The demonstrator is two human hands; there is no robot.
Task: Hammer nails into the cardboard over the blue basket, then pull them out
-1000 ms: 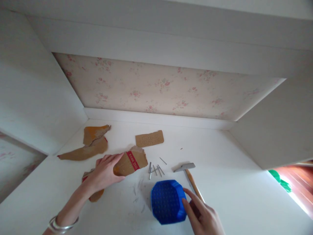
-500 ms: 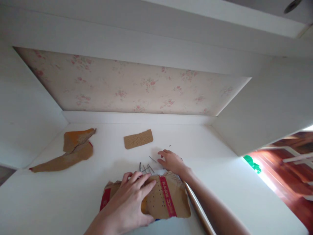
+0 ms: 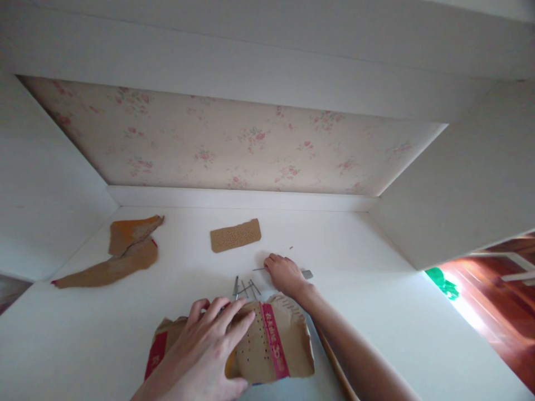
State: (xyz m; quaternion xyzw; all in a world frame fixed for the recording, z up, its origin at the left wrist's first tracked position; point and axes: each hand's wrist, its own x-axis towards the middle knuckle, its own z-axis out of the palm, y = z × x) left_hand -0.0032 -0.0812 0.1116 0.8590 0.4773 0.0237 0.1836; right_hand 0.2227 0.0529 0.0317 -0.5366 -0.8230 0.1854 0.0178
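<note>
Lays left hand [image 3: 209, 345], spread wide, on perforated cardboard [image 3: 273, 348]. Touches lone nail [image 3: 258, 269] with right hand [image 3: 284, 274]; cannot tell whether pinched. Has loose nails [image 3: 246, 288] just beyond left hand, hammer [image 3: 308, 274] partly behind right hand.

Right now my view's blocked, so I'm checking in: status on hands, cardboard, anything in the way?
Left hand spread on cardboard, holes showing. Right hand at lone nail, grip unclear. Hammer partly hidden by right arm, nail pile just beyond cardboard.
</note>
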